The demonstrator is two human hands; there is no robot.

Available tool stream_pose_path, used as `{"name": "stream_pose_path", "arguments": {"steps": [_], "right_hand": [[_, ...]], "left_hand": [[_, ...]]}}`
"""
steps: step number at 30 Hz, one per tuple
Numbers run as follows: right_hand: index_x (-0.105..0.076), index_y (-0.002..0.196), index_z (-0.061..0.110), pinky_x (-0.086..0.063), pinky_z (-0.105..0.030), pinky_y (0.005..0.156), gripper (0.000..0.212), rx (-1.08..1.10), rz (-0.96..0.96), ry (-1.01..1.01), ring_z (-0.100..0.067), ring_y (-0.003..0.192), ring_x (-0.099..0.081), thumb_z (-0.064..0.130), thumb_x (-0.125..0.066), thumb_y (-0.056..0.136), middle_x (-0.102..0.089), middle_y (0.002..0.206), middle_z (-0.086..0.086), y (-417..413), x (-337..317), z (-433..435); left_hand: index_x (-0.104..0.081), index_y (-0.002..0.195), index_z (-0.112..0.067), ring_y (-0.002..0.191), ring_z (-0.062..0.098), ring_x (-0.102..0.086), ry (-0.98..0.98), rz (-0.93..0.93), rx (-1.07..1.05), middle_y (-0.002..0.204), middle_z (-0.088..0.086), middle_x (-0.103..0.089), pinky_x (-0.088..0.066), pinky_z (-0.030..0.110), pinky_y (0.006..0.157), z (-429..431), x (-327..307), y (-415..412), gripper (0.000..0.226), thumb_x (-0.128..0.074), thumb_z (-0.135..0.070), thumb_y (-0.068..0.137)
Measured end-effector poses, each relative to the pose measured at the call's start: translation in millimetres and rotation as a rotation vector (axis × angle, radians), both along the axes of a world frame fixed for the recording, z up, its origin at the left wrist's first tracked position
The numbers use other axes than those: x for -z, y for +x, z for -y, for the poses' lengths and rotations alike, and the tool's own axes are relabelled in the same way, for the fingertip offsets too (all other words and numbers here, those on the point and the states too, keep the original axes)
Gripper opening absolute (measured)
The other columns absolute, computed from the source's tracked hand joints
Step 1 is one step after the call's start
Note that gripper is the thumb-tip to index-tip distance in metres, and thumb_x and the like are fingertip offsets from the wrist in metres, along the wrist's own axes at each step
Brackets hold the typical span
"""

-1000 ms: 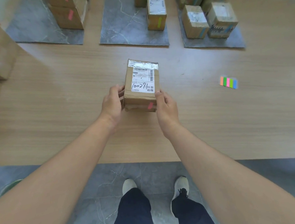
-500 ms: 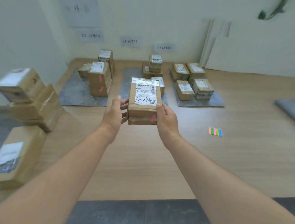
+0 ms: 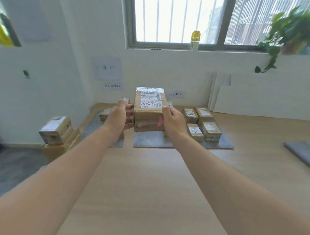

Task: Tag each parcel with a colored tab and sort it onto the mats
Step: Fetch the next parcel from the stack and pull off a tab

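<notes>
Wooden desk (image 3: pixel 144 180) underneath. Beyond the held parcel (image 3: pixel 149 117), grey mats (image 3: pixel 151 140), partly hidden by it. Right of parcel, four boxes (image 3: pixel 211 130); far left, stacked boxes (image 3: pixel 59 132). Parcel raised above desk, pink tab (image 3: pixel 159 121) on near face. Grip: left hand (image 3: pixel 117 115) and right hand (image 3: pixel 174 120) clasp parcel's sides.

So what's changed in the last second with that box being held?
The brown cardboard parcel with the pink tab has been raised and carried forward toward the grey mats, and the view has tilted up to the window. The left hand and right hand keep gripping its sides. The sorted parcels on the mats have not moved.
</notes>
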State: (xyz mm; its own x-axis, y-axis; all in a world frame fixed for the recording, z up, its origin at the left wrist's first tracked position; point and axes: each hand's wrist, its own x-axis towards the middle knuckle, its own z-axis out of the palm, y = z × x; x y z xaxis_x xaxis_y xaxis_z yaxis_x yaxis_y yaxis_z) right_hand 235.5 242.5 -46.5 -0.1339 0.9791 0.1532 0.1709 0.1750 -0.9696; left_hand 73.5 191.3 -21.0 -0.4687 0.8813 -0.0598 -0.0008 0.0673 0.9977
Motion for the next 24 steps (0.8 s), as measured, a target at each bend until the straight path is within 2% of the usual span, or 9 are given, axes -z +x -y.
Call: {"name": "stream_pose_path", "arguments": {"steps": [4, 8, 11, 15, 20, 24], "right_hand": [[-0.067, 0.090, 0.014, -0.043, -0.021, 0.054, 0.033, -0.044, -0.012, 0.009, 0.003, 0.045, -0.048, 0.037, -0.046, 0.100, -0.074, 0.082, -0.011, 1.8, -31.5, -14.6], [-0.067, 0.086, 0.018, -0.042, -0.031, 0.060, 0.033, -0.099, -0.031, 0.009, -0.007, 0.052, -0.048, 0.040, -0.046, 0.098, -0.075, 0.077, -0.010, -4.9, -50.5, -30.6], [-0.071, 0.090, 0.011, -0.041, -0.032, 0.059, 0.040, -0.141, 0.006, 0.015, -0.009, 0.051, -0.046, 0.041, -0.045, 0.097, -0.074, 0.076, -0.009, -14.2, -58.9, -44.4], [-0.072, 0.094, 0.011, -0.040, -0.030, 0.058, 0.042, -0.186, 0.003, 0.011, -0.013, 0.058, -0.049, 0.042, -0.045, 0.097, -0.074, 0.075, -0.007, -39.5, -62.3, -65.9], [-0.072, 0.087, 0.008, -0.047, -0.034, 0.070, 0.040, -0.220, -0.047, -0.024, -0.017, 0.074, -0.060, 0.039, -0.048, 0.096, -0.075, 0.084, -0.012, -90.7, -48.3, -88.5], [-0.071, 0.086, 0.012, -0.043, -0.029, 0.066, 0.035, -0.241, -0.084, -0.059, -0.003, 0.060, -0.055, 0.036, -0.049, 0.098, -0.075, 0.082, -0.011, -149.3, -34.3, -110.1]], "left_hand": [[-0.069, 0.107, -0.014, 0.085, 0.028, -0.064, 0.038, -0.022, -0.007, 0.100, 0.010, -0.071, -0.054, 0.044, 0.089, -7.6, -30.1, -2.8, 0.052, -0.029, -0.048, 0.105], [-0.069, 0.098, -0.020, 0.076, 0.022, -0.065, 0.056, -0.029, -0.048, 0.091, 0.005, -0.072, -0.055, 0.034, 0.074, -17.3, -46.9, -8.4, 0.049, -0.029, -0.049, 0.104], [-0.067, 0.096, -0.020, 0.071, 0.022, -0.064, 0.064, -0.036, -0.082, 0.090, 0.004, -0.070, -0.054, 0.033, 0.068, -23.3, -53.6, -14.0, 0.046, -0.031, -0.048, 0.105], [-0.066, 0.099, -0.019, 0.077, 0.025, -0.066, 0.087, -0.014, -0.139, 0.093, 0.007, -0.071, -0.055, 0.039, 0.083, -35.5, -56.1, -36.9, 0.045, -0.032, -0.048, 0.105], [-0.068, 0.110, -0.015, 0.084, 0.029, -0.070, 0.057, 0.006, -0.190, 0.103, 0.014, -0.074, -0.055, 0.048, 0.090, -49.9, -44.3, -88.1, 0.049, -0.034, -0.050, 0.103], [-0.068, 0.112, -0.014, 0.085, 0.030, -0.069, 0.066, -0.008, -0.223, 0.106, 0.015, -0.073, -0.056, 0.048, 0.089, -72.9, -32.1, -147.0, 0.048, -0.035, -0.048, 0.103]]}}
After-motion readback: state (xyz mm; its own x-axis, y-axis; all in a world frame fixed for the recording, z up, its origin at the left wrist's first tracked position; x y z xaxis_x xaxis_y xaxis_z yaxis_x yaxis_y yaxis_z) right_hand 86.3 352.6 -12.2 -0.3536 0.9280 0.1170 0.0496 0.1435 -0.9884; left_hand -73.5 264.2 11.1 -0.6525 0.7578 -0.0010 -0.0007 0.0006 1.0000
